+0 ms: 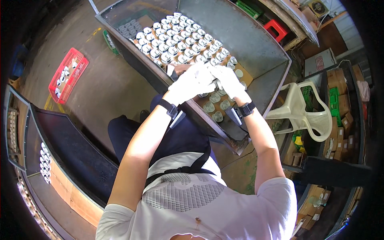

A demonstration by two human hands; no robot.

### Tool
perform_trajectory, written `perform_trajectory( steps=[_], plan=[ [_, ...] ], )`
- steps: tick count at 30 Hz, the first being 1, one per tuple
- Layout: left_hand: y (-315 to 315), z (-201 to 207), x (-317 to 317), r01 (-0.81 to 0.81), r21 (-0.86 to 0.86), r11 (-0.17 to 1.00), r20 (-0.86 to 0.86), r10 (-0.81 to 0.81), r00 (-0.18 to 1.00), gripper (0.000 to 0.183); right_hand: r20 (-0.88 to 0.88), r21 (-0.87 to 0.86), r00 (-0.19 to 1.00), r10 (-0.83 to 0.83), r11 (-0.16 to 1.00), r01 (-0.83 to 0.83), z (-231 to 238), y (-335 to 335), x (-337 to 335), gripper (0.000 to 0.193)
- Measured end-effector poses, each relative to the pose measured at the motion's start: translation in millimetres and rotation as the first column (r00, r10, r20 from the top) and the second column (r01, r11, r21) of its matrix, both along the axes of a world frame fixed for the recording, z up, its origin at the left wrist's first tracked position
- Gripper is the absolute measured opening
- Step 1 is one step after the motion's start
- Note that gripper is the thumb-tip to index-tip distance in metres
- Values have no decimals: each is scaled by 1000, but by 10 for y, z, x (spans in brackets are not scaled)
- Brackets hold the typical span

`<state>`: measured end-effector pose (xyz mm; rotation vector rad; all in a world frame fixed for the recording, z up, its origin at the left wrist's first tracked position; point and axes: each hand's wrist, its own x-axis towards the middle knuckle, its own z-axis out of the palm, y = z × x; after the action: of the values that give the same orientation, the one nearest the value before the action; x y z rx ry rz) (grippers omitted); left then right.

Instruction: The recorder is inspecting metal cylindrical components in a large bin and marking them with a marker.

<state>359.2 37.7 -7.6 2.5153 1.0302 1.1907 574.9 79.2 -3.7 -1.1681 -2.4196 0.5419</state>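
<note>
You are bringing both white-gloved hands together above the long metal trough, your left hand (191, 83) and right hand (227, 79) meeting at the fingertips. Your fingers are curling inward, but glare is washing out the gloves, so I cannot tell whether they are grasping a piece or are merely touching.

The small round pieces nearest you, the pale grey cups (218, 116), are sitting loosely inside the trough (240, 30), just below and between your hands. They are showing light circular rims and duller greyish middles, and they are lying in a scattered cluster on brown cardboard (246, 77). Beyond your hands, the white-and-dark cylinders (173, 51) are standing upright in close slanting rows; they are looking bright white on top, with dark patches on their sides, and are filling much of the trough's far part.

More such cylinders are lying in the red crate (81, 72) on the floor to your left, and a white plastic chair (296, 109) is standing to your right.
</note>
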Motion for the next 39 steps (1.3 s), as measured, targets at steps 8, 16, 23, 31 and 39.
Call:
perform_trajectory(
  steps=[8, 16, 23, 31, 39],
  plan=[
    [20, -57, 46, 40, -579, 814, 285, 156, 946, 84, -588, -549, 687, -427, 834, 49, 190, -50, -16, 36],
    [64, -48, -11, 132, -651, 748, 357, 147, 922, 71, -598, -600, 633, -492, 798, 54, 168, -51, 113, 40],
    [7, 38, -545, -325, -17, 945, -184, 317, 930, 34, -518, -551, 741, -426, 830, 92, 310, -120, 69, 39],
    [-170, 347, -1535, -546, 222, 808, -440, 583, 683, 38, -471, -460, 814, -341, 882, 103, 190, -57, -5, 32],
    [-317, 249, -2311, -639, -215, 739, -246, 592, 768, 36, -355, -441, 919, -169, 898, -5, 893, -398, -431, 33]
  ],
)
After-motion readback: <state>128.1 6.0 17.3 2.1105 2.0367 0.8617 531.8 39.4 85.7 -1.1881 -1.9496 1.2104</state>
